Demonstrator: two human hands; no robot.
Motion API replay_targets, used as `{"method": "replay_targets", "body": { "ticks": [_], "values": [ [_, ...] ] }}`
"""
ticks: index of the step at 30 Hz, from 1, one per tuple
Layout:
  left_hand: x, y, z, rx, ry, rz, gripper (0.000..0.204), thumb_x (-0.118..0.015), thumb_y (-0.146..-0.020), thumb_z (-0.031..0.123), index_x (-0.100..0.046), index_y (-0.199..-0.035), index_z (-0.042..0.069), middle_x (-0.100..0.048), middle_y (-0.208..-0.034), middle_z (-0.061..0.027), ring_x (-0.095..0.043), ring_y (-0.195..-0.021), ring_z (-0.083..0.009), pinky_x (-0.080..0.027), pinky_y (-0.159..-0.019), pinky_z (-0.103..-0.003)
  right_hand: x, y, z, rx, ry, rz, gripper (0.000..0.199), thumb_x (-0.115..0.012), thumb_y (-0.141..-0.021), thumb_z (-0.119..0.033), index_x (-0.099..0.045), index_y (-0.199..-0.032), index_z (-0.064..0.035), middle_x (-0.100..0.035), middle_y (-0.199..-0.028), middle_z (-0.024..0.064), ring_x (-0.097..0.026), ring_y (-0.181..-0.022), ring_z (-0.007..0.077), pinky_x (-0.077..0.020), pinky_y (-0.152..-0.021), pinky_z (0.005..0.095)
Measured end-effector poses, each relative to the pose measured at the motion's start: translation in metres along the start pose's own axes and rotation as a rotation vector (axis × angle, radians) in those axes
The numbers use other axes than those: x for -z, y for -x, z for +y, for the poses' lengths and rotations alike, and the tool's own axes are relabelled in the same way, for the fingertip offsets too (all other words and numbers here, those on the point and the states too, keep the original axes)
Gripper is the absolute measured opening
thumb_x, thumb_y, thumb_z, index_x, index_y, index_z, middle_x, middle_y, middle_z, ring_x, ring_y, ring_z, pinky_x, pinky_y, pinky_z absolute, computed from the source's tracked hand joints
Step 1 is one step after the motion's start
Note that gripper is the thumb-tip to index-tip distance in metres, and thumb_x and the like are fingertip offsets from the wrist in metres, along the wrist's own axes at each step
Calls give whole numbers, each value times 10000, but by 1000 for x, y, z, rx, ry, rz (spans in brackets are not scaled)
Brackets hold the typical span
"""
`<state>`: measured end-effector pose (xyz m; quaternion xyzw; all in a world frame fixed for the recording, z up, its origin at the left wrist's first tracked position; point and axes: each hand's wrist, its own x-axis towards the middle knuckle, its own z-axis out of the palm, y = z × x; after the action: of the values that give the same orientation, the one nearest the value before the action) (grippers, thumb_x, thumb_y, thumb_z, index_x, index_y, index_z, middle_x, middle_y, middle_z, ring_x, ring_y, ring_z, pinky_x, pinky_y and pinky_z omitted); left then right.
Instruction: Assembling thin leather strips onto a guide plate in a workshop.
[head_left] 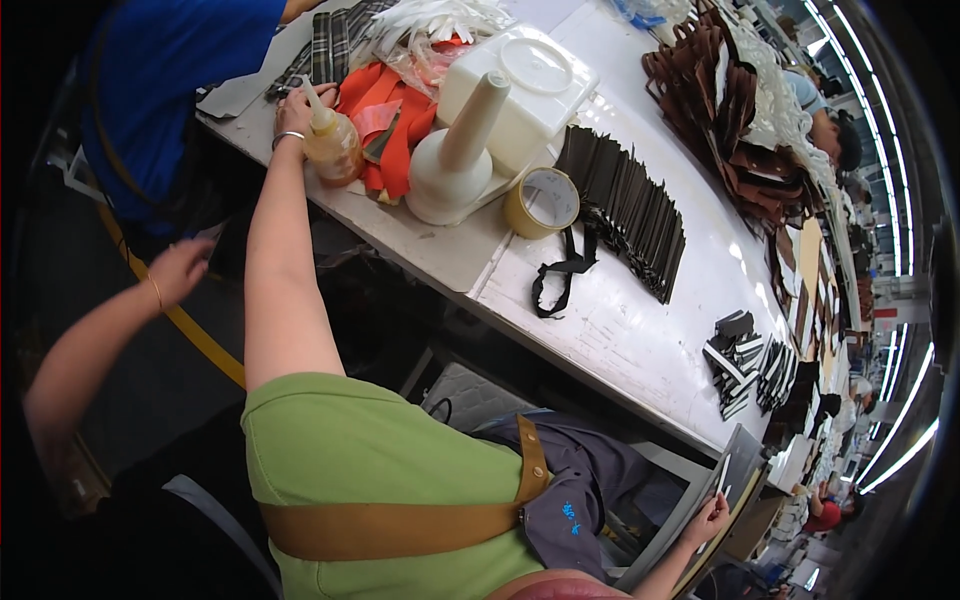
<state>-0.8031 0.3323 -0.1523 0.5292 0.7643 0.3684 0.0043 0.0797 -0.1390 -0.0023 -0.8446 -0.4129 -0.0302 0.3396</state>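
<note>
My left arm stretches across the table corner, and my left hand (pixel 292 112) is at the neck of a squeeze bottle (pixel 335 155) with yellowish contents and a pale nozzle. Its fingers are partly hidden by the bottle, so whether they grip it or the plaid fabric (pixel 330 48) beyond cannot be made out. At the lower right my right hand (pixel 708 522) is closed on a thin white strip (pixel 724 478), beside a grey panel (pixel 742 465) at the table's end. Orange-red fabric pieces (pixel 408 140) lie right of the bottle.
On the table stand a white cone-topped container (pixel 445 180), a white plastic jug (pixel 535 75) and a tape roll (pixel 542 202). Dark strips (pixel 630 215) and brown straps (pixel 700 90) lie beyond. A co-worker in blue (pixel 180 100) and another person's hand (pixel 180 272) are at my left.
</note>
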Motion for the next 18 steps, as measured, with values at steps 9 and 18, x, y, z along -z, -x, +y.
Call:
{"method": "replay_targets", "body": {
  "ticks": [9,18],
  "values": [
    [1,15,-27,176,467,347,236,-639,-876,235,-715,-1060,107,-648,-1031,-122,-643,-864,-220,-509,-816,-328,-7,-4,-6,-29,-50,-24,212,-569,-963,-116,-591,-1136,4,-565,-963,29,-471,-685,49,-419,-615,190],
    [63,69,77,560,462,1032,300,-554,-825,53,-579,-1124,70,-535,-1017,-108,-534,-933,-194,-461,-849,-333,-15,2,-30,85,76,69,231,-606,-951,-154,-604,-1110,13,-560,-907,21,-498,-745,68,-418,-650,205]
  ]
}}
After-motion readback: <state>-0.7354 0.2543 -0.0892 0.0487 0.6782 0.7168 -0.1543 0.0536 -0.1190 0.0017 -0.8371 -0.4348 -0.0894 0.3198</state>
